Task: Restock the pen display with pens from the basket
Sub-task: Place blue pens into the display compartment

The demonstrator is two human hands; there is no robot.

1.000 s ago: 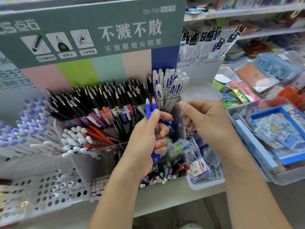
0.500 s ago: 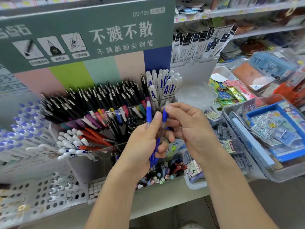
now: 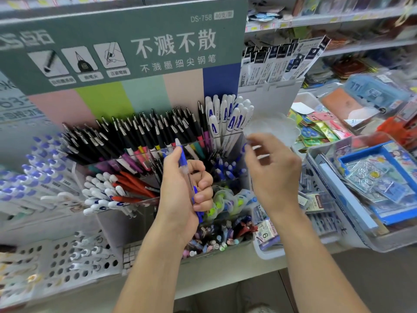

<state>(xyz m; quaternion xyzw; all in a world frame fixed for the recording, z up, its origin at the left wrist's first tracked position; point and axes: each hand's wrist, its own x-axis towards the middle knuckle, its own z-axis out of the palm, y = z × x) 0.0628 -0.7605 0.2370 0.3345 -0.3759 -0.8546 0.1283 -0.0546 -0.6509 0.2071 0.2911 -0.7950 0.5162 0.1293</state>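
Observation:
The pen display [image 3: 144, 201] is a tiered clear holder on the shelf, with black pens [image 3: 135, 136] at the back, white pens [image 3: 228, 114] at the right and white and red pens in front. Blue-capped pens [image 3: 225, 171] fill its lower right compartment. My left hand [image 3: 180, 195] grips one blue pen [image 3: 183, 163] upright in front of the display. My right hand [image 3: 275, 175] is blurred, just right of that compartment; a second blue pen [image 3: 244, 148] shows at its fingertips, pinched there. No basket can be made out as the pens' source.
A green sign board [image 3: 126, 41] rises behind the display. A white perforated tray [image 3: 56, 263] with pens sits at lower left, and blue-capped pens [image 3: 33, 177] lie at far left. Clear bins of stickers and cards [image 3: 372, 177] crowd the right. A tub of small pens [image 3: 221, 238] stands below my hands.
My right hand pinched one of the two blue pens out of my left hand and moved it right and up toward the display. My left hand now holds a single pen.

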